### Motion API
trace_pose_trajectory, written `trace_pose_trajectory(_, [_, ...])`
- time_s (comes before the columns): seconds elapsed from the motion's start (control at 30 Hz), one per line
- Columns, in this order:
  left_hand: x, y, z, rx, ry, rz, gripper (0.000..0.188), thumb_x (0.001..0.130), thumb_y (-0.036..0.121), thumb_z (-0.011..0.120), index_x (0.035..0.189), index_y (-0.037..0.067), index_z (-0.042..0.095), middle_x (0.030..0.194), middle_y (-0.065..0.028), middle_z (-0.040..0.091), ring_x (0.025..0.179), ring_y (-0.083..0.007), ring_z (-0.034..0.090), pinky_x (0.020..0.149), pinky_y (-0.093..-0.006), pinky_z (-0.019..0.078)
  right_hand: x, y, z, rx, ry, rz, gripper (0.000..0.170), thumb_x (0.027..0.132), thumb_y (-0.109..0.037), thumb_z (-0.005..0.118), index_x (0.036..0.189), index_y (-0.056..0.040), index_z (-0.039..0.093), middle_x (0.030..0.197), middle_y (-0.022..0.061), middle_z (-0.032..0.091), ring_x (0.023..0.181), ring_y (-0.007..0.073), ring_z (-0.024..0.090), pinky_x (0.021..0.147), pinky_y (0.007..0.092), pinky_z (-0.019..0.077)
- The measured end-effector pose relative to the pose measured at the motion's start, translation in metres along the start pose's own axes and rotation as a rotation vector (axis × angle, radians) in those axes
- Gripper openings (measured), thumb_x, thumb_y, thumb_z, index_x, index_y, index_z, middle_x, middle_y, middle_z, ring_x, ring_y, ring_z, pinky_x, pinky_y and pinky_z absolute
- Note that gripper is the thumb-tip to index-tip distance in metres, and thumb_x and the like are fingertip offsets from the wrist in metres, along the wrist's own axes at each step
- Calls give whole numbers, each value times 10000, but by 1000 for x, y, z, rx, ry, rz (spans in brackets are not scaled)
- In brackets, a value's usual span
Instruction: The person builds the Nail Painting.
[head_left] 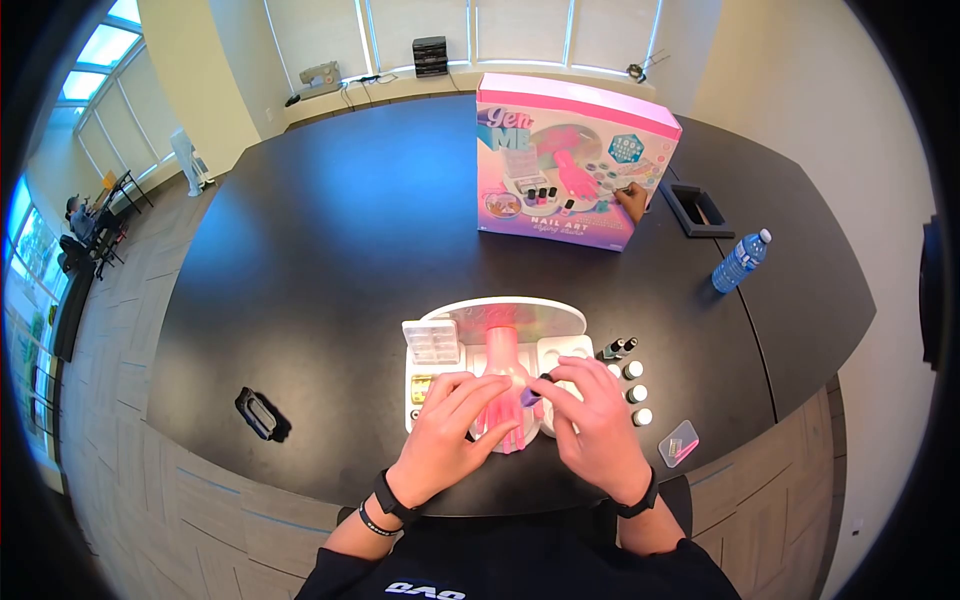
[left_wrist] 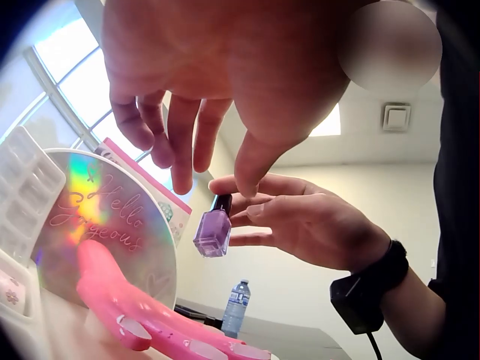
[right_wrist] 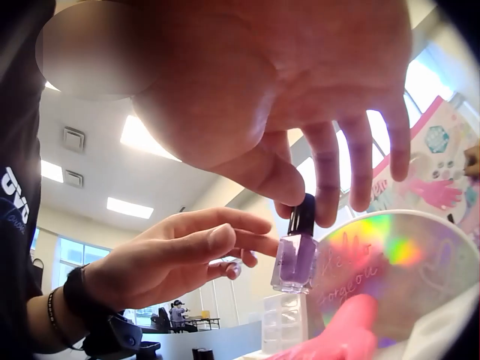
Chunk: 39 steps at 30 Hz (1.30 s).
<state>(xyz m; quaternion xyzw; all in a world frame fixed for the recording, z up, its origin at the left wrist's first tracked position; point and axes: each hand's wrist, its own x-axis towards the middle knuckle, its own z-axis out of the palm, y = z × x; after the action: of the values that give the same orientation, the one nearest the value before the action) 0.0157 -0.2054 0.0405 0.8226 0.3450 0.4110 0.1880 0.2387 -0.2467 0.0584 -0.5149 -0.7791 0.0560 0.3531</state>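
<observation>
My right hand (head_left: 597,428) pinches a small bottle of purple nail polish (right_wrist: 297,261) by its black cap, between thumb and fingertips. The bottle hangs tilted above a pink model hand (left_wrist: 124,296) with pale nails. Close beside the bottle, my left hand (head_left: 447,432) is held with fingers extended and nothing in its grasp. Both hands are over a white nail station (head_left: 408,365), whose round-topped silver mirror (left_wrist: 142,217) reads "Hello Gorgeous". A small compartment tray (head_left: 433,341) stands at the station's left side.
Right of the station stand several white-capped bottles (head_left: 637,393) and dark-capped polishes (head_left: 613,349). A small clear case (head_left: 679,444) lies near the edge. Farther back are the nail art box (head_left: 570,170) and a water bottle (head_left: 742,262). A black object (head_left: 260,414) lies left.
</observation>
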Motion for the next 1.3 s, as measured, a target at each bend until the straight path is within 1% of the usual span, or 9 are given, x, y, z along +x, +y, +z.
trace_pose_trajectory(0.17, [0, -1, 2, -38, -2, -32, 459, 838, 127, 893, 1266, 52, 747, 1194, -64, 771, 1067, -274, 653, 933, -406, 563, -1, -9, 8, 44, -54, -56, 473, 858, 14, 702, 1316, -99, 734, 1194, 127, 657, 1261, 368, 615, 1134, 558, 453])
trace_pose_trajectory(0.37, [-5, -10, 3, -100, -20, -120, 424, 807, 46, 876, 1214, 54, 759, 1100, -72, 794, 1037, -282, 695, 921, -405, 573, -2, -15, 18, 117, -89, -86, 493, 862, 8, 706, 1340, -109, 724, 1232, 132, 664, 1270, 369, 614, 1132, 557, 456])
trace_pose_trajectory(0.57, [-5, -15, -3, -76, -19, -99, 361, 790, 37, 887, 1135, 50, 786, 1066, -94, 791, 1044, -292, 707, 908, -408, 581, 0, -17, 17, 160, -120, -96, 505, 876, -5, 708, 1371, -105, 712, 1260, 136, 670, 1270, 370, 613, 1085, 504, 497])
trace_pose_trajectory(0.83, [-3, -25, -30, -101, -52, -191, 284, 788, 65, 913, 1046, 38, 796, 1000, -88, 787, 1028, -277, 699, 901, -403, 571, 3, -1, 0, 83, -34, 13, 454, 943, -49, 698, 1397, -64, 687, 1268, 140, 686, 1260, 376, 623, 1076, 500, 501])
trace_pose_trajectory(1.0, [-11, -42, -38, -51, -136, -225, 256, 794, 97, 911, 1021, 60, 797, 982, -70, 782, 1049, -275, 683, 941, -395, 554, -2, 19, -13, 35, 24, 92, 411, 938, -41, 708, 1349, -41, 706, 1287, 156, 692, 1260, 382, 629, 1084, 488, 499])
trace_pose_trajectory(1.07, [-17, -49, -38, -30, -225, -262, 239, 832, 136, 889, 1030, 88, 764, 1063, -58, 749, 1153, -282, 640, 988, -425, 522, -4, 26, -17, 31, 34, 109, 401, 935, -40, 711, 1336, -39, 713, 1288, 153, 694, 1261, 384, 631, 1082, 489, 501])
trace_pose_trajectory(1.1, [-18, -50, -38, -30, -225, -262, 239, 832, 136, 889, 1030, 88, 764, 1063, -58, 749, 1153, -282, 640, 988, -425, 522, -5, 28, -19, 28, 45, 126, 391, 932, -39, 715, 1323, -37, 720, 1290, 151, 697, 1262, 385, 632, 1079, 490, 504])
trace_pose_trajectory(1.17, [-21, -51, -39, -17, -264, -300, 261, 800, 119, 906, 1035, 100, 793, 1075, -68, 747, 1192, -286, 625, 1077, -429, 485, -7, 32, -21, 26, 52, 143, 382, 931, -34, 715, 1313, -36, 724, 1291, 149, 698, 1264, 386, 633, 1079, 490, 505])
trace_pose_trajectory(1.3, [-25, -57, -38, -1, -299, -332, 268, 802, 134, 907, 1044, 120, 792, 1119, -72, 730, 1236, -288, 604, 1112, -444, 458, -12, 40, -24, 5, 67, 166, 365, 930, -22, 712, 1294, -33, 731, 1291, 143, 701, 1268, 386, 633, 1075, 486, 513])
